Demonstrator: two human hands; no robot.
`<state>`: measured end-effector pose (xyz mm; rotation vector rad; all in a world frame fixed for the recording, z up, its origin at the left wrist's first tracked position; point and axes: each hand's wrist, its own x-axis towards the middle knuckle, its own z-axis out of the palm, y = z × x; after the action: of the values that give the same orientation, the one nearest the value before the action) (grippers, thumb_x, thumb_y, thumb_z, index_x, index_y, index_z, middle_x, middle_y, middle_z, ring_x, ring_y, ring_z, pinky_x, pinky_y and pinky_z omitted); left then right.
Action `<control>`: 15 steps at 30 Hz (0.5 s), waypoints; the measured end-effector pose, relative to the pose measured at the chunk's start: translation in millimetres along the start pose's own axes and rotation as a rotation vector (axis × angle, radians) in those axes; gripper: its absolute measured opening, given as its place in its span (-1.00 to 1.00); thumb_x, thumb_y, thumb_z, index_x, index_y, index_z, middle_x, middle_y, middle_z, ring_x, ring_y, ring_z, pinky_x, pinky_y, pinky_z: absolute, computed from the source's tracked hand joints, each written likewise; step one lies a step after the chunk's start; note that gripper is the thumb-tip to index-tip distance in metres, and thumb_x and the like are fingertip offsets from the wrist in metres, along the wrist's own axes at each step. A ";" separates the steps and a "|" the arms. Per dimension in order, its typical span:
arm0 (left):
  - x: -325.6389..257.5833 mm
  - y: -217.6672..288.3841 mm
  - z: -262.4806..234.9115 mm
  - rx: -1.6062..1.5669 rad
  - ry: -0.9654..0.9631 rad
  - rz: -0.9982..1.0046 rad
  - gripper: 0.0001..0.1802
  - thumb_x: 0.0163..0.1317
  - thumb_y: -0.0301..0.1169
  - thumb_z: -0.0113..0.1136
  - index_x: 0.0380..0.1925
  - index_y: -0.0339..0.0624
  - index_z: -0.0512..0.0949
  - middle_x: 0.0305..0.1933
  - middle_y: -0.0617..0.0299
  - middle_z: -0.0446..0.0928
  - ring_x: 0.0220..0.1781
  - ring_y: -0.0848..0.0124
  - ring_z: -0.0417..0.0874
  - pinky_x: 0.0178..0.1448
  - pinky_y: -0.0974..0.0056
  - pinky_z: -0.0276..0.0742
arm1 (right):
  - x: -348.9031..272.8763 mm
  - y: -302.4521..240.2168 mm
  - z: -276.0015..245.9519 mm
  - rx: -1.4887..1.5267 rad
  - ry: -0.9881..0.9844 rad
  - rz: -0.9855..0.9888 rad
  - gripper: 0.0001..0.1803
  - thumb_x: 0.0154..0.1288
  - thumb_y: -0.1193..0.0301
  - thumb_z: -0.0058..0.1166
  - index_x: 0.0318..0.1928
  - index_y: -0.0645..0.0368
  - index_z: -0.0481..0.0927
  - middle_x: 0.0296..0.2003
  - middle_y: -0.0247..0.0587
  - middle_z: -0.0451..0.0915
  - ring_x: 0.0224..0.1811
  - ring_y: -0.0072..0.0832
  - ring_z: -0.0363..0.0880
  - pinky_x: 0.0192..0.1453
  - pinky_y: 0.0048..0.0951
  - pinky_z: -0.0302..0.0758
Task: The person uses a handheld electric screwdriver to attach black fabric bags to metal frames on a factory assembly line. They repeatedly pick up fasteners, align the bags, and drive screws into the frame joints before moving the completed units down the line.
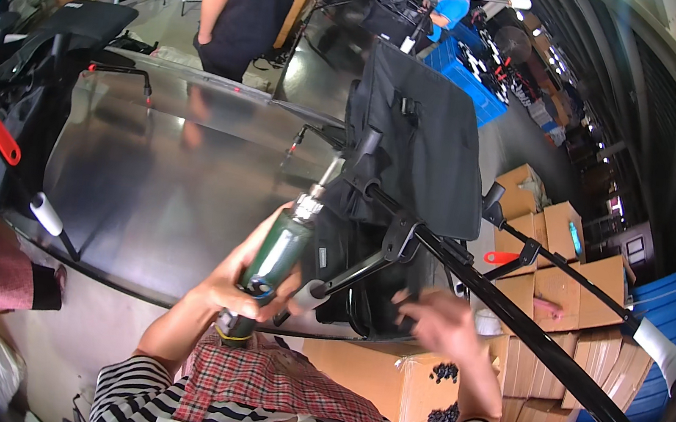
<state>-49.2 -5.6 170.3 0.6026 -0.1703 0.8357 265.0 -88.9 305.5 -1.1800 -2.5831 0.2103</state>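
My left hand is wrapped round a green power screwdriver. Its silver front end slants up to a black plastic joint on a folding tube frame that looks like a stroller's. Black fabric covers the frame's far part, and a white grip caps one tube at the right. A short tube with a pale end lies close to the screwdriver. To the right of it, my right hand is raised near the frame, somewhat blurred, its bent fingers apart and nothing visible in them.
The frame rests on a shiny dark metal table. Another black fabric frame with a red lever stands at its left. Small black parts lie on a cardboard box below my right hand. Stacked cartons fill the right; a person stands beyond the table.
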 end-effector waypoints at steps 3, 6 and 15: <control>35.4 -21.8 10.4 -0.020 -0.055 -0.015 0.41 -0.09 -0.42 0.50 0.57 0.21 -0.39 -0.32 0.16 0.44 -0.52 0.40 0.60 0.42 -0.11 0.41 | 4.2 -40.8 26.7 -0.013 -0.094 -0.167 -0.55 0.12 0.38 0.31 0.06 0.19 0.64 -0.40 -0.29 0.49 -0.38 -0.36 0.59 -0.28 -0.37 0.60; 46.0 -39.5 16.8 -0.091 -0.070 -0.066 0.40 -0.08 -0.41 0.50 0.57 0.20 -0.38 -0.25 0.13 0.46 -0.49 0.41 0.62 0.24 0.02 0.58 | 17.4 -63.5 58.8 0.190 -0.166 -0.150 -0.49 0.25 0.25 0.31 0.17 0.17 0.57 -0.44 -0.32 0.50 -0.35 -0.40 0.58 -0.25 -0.39 0.57; 33.3 -34.7 31.8 -0.082 -0.035 -0.129 0.38 -0.05 -0.40 0.50 0.58 0.15 -0.36 -0.24 0.12 0.45 -0.32 0.38 0.56 0.02 0.13 0.62 | 41.3 -57.2 58.2 0.664 -0.493 -0.192 -0.40 0.34 0.25 0.23 0.33 0.13 0.42 -0.12 -0.06 0.61 -0.03 -0.17 0.61 0.04 -0.20 0.52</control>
<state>1.6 -19.9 193.7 0.5451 -0.1948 0.6907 179.7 -95.7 273.2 -0.6836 -2.6289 1.3336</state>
